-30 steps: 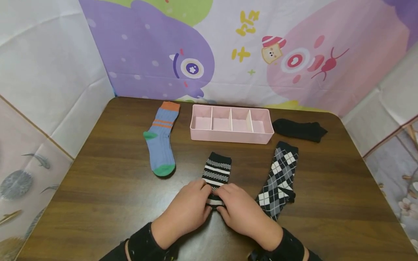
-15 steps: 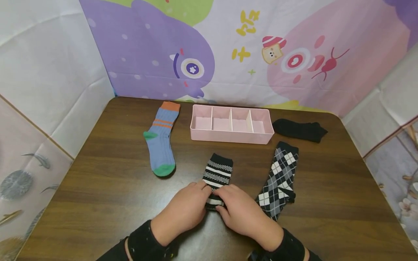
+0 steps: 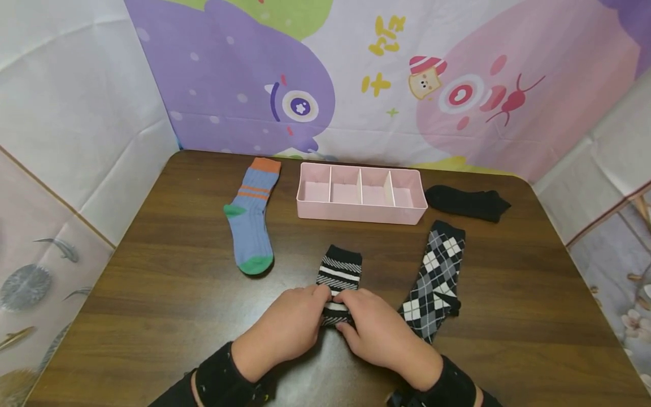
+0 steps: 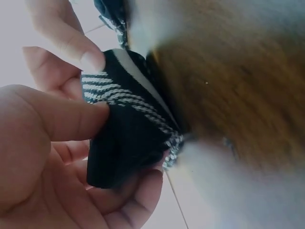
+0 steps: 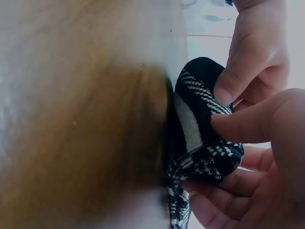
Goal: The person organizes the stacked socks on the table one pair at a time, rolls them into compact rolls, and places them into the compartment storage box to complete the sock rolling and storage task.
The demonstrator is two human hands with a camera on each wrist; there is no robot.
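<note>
A black-and-white striped sock [image 3: 338,274] lies near the front middle of the brown table [image 3: 152,299]. Its near end is rolled up into a bundle. My left hand [image 3: 292,325] and right hand [image 3: 373,328] both grip that roll from either side, thumbs on top and fingers curled under it. The left wrist view has the rolled sock [image 4: 126,136] pinched between thumb and fingers. The right wrist view shows the same roll [image 5: 200,129] with thumbs pressing on it. The sock's cuff end still lies flat, pointing toward the pink tray.
A pink divided tray [image 3: 361,213] stands at the back middle. A blue sock with orange and green trim [image 3: 250,217] lies to its left. A black sock [image 3: 465,202] lies to its right, and a grey argyle sock [image 3: 434,277] lies beside my right hand.
The roll has advanced up the striped sock, so less flat sock shows beyond my fingers. Both hands stay in nearly the same place.
</note>
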